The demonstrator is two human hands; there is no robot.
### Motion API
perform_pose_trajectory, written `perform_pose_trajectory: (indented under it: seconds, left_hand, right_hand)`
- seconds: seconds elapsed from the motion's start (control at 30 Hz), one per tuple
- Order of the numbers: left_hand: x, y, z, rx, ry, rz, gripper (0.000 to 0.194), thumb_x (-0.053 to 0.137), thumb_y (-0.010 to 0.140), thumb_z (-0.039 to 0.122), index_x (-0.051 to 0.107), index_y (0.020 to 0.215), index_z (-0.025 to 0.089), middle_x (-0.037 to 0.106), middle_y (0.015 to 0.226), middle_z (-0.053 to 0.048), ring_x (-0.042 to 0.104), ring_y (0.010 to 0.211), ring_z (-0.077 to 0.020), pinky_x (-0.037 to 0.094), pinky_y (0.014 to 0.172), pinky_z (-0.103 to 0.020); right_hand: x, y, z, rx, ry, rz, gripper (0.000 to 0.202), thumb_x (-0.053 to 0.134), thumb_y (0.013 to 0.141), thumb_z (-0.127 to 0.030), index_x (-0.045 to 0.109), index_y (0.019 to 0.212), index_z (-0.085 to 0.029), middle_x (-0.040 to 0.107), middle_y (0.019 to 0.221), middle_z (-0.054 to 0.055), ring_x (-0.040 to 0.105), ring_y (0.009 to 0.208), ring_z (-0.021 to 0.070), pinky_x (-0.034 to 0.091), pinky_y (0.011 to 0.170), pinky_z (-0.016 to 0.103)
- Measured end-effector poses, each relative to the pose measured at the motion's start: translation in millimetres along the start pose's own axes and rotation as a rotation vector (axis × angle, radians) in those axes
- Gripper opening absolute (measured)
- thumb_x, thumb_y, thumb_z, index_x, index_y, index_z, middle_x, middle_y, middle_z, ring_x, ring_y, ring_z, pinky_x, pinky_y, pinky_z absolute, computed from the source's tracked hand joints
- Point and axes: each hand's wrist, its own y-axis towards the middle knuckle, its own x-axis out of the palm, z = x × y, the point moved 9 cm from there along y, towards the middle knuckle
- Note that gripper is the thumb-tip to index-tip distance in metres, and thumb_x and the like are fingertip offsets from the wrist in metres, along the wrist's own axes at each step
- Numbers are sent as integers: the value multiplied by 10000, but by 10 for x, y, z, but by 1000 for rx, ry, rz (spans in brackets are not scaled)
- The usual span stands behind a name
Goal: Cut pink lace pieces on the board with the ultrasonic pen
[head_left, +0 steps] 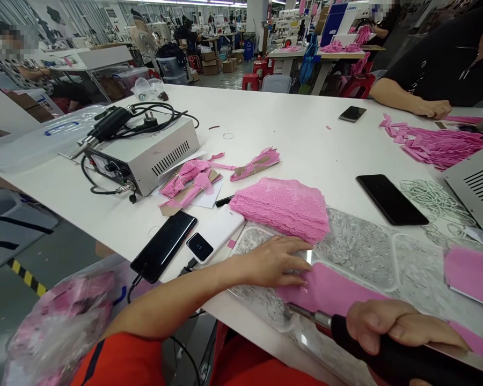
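Observation:
My left hand point(279, 261) lies flat with fingers apart, fingertips on the left end of a smooth pink fabric piece point(342, 287). Wrapped in my right hand point(404, 324) is a handheld ultrasonic welder point(342, 331) with a black handle and a slim metal tip. That tip points left and sits at the near edge of the fabric, close below my left fingers; whether it touches cannot be made out. Under the fabric is a grey marbled board with clear edging point(356, 244). A stack of scalloped pink lace pieces point(282, 206) rests just beyond my left hand.
A metal generator box point(156, 155) carrying another welder stands left. Phones point(390, 198), a white power bank point(221, 230) and tied pink bundles point(257, 163) lie about. Right are pink strips point(446, 142), elastic loops point(434, 198) and a co-worker's hand point(434, 109).

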Motion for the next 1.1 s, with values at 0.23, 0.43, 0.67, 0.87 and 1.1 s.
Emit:
perform_pose_trajectory:
  seconds: [0.23, 0.43, 0.67, 0.87, 1.1]
  left_hand:
    - [-1, -21, -3, -2, 1, 3, 257, 695, 886, 349, 723, 1069, 170, 541, 1400, -139, 507, 1297, -272, 407, 1077, -404]
    - [10, -23, -14, -11, 2, -6, 258, 702, 881, 344, 718, 1081, 182, 539, 1407, -128, 498, 1306, -268, 401, 1084, -399]
    - [-1, -23, -10, -23, 16, -12, 244, 696, 886, 354, 712, 1080, 206, 540, 1411, -108, 495, 1311, -247, 401, 1081, -380]
    - [15, -23, -28, -44, 21, -21, 247, 711, 874, 354, 716, 1074, 209, 537, 1416, -97, 494, 1312, -244, 406, 1075, -372]
    - [-186, -65, 64, -69, 39, 88, 159, 600, 943, 232, 700, 1046, 162, 573, 1371, -131, 543, 1260, -281, 457, 1023, -443]
  right_hand:
    - [59, -21, 2, 55, -18, 46, 122, 657, 856, -352, 668, 951, -276, 602, 799, 28, 579, 615, 160, 593, 622, 314]
    - [86, -46, 85, 113, -58, -4, 123, 628, 879, -328, 648, 994, -288, 601, 849, 40, 609, 709, 181, 603, 743, 352]
    - [114, -38, 73, 120, -45, 11, 112, 610, 880, -305, 650, 983, -283, 589, 852, 53, 594, 688, 182, 598, 702, 358]
    - [132, -6, 36, 66, -109, -9, 72, 627, 877, -313, 660, 933, -281, 615, 802, 48, 605, 680, 185, 602, 698, 362]
    - [-78, 1, -38, 59, -45, 120, 124, 607, 861, -312, 623, 966, -247, 563, 844, 46, 578, 688, 176, 569, 663, 362]
